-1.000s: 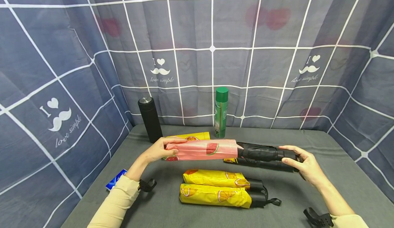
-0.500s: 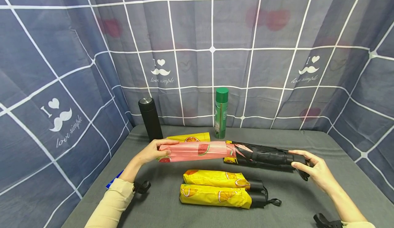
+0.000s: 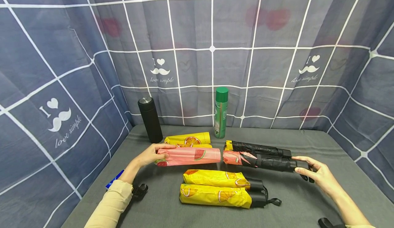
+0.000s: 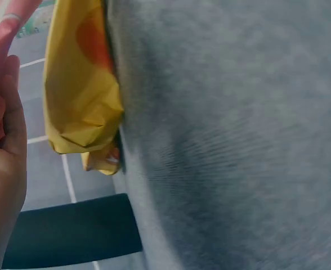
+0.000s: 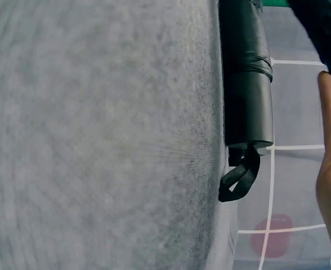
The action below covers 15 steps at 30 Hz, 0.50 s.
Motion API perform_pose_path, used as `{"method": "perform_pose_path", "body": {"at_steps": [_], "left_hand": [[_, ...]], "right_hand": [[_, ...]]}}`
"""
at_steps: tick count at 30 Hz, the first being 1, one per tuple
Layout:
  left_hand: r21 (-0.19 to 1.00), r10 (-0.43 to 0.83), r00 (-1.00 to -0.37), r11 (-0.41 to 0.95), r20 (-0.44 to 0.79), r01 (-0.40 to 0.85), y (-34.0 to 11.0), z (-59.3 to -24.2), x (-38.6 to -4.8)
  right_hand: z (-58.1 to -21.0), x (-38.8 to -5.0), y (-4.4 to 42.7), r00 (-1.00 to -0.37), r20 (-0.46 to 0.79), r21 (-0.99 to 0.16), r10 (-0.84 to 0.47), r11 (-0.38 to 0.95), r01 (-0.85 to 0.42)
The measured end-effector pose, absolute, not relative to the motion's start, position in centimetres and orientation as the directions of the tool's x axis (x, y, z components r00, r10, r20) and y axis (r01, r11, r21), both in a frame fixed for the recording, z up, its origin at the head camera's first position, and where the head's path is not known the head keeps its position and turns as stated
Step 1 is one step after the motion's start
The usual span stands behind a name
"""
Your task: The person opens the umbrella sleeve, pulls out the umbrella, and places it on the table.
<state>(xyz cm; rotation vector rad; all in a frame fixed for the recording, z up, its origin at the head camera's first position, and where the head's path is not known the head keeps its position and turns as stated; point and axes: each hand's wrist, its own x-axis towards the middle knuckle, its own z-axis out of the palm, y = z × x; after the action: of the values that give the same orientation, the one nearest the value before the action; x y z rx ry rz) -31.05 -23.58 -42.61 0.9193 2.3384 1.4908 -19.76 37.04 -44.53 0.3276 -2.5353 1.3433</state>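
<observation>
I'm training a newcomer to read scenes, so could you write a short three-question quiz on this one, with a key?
1. What does the left grip hold? A) green cylindrical spray can; B) pink watermelon-print fabric sleeve; C) black cylindrical flask.
2. True or false: in the head view, a gap shows between the sleeve and the black folded fabric umbrella in the right grip.
3. How many yellow citrus-print fabric-covered umbrellas lie nearer the camera than that sleeve?

Key: 1 B; 2 true; 3 two.
</observation>
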Motion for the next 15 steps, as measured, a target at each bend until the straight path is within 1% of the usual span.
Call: {"method": "perform_pose_path", "body": {"at_steps": [6,11,15], "left_hand": [[0.890,0.625,-0.773,0.283,0.111,0.356,-23.8,-43.5,-31.2],[0.879,0.621,-0.774,0.294,0.123,0.375,-24.2,-43.9,-31.3],[0.871,0.616,-0.778,0.308,0.124,0.383,-24.1,-43.5,-31.0]], "right_hand": [[-45.2,-19.7,37.3,-0.948,0.303,-0.765,-0.098,0.568,-0.303],[-45.6,-19.8,37.2,-0.954,0.282,-0.779,-0.107,0.554,-0.292],[-46.0,-20.0,37.1,-0.951,0.287,-0.779,-0.117,0.548,-0.303]]}}
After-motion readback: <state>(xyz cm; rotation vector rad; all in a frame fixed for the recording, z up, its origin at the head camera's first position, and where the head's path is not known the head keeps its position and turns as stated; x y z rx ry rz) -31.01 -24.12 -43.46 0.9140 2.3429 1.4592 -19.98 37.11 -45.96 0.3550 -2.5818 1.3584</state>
